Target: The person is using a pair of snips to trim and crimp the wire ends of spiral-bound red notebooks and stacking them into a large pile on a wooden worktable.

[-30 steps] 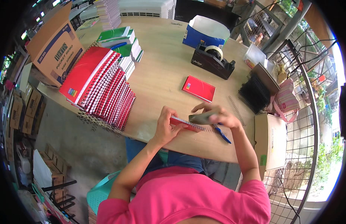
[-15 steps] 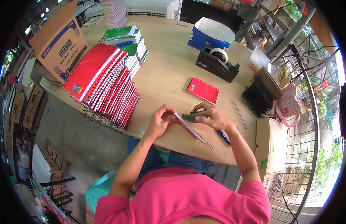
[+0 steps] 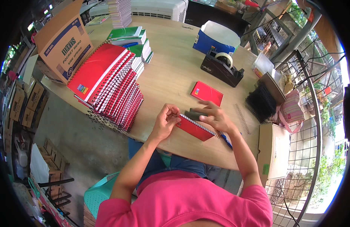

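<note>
- Red notebook (image 3: 195,129) stands tilted above the near edge of the bench (image 3: 167,68), between the two hands, its coil edge uppermost and its cover facing the person; whether its lower edge touches the wood, I cannot tell.
- Left hand (image 3: 166,121) has a narrow grip, thumb and fingers pinched on the notebook's left end.
- Right hand (image 3: 217,116) is at the far side of the coil edge, its grip holding a dark grey-green object (image 3: 194,114) between thumb and fingers; part of that object is hidden.
- Blue pen-like tool (image 3: 226,140) lies on the bench, partly covered by the right wrist.
- Loose wire coil (image 3: 243,118) lies to the right of that hand.
- Second red notebook (image 3: 206,94) lies flat beyond the hands, near a black tape dispenser (image 3: 222,69) with a blue box (image 3: 216,39) just behind it.
- Black coils (image 3: 260,100) stand bunched at the right, near a striped bag (image 3: 294,106).
- Tall stack of red notebooks (image 3: 103,72) fills the left side, with green notebooks (image 3: 126,33) just behind and an open cardboard box (image 3: 67,49) beside it.
</note>
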A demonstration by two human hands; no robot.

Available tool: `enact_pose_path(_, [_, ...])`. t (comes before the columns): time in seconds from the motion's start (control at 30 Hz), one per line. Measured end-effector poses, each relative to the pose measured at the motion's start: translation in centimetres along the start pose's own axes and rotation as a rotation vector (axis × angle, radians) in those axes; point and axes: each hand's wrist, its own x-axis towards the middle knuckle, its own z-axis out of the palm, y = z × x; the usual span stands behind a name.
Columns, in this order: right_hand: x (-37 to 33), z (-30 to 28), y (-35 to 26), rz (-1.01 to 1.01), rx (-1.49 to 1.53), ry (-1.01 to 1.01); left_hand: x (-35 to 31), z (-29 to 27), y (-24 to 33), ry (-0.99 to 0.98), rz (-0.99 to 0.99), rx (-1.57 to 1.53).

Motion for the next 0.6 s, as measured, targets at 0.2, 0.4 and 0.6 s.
enact_pose_path(0.2, [-10.6, 1.3, 0.7, 0.309, -0.547, 0.343, -1.5, 0.2, 1.9, 0.138, 0.002, 0.005])
enact_pose_path(0.4, [-12.0, 1.9, 2.1, 0.204, -0.59, 0.654, -1.7, 1.2, 4.0, 0.088, -0.055, -0.088])
enact_pose_path(0.6, [-3.6, -3.7, -8.3, -0.379, -0.765, 0.401, -1.5, 3.0, 6.4, 0.124, -0.073, -0.046])
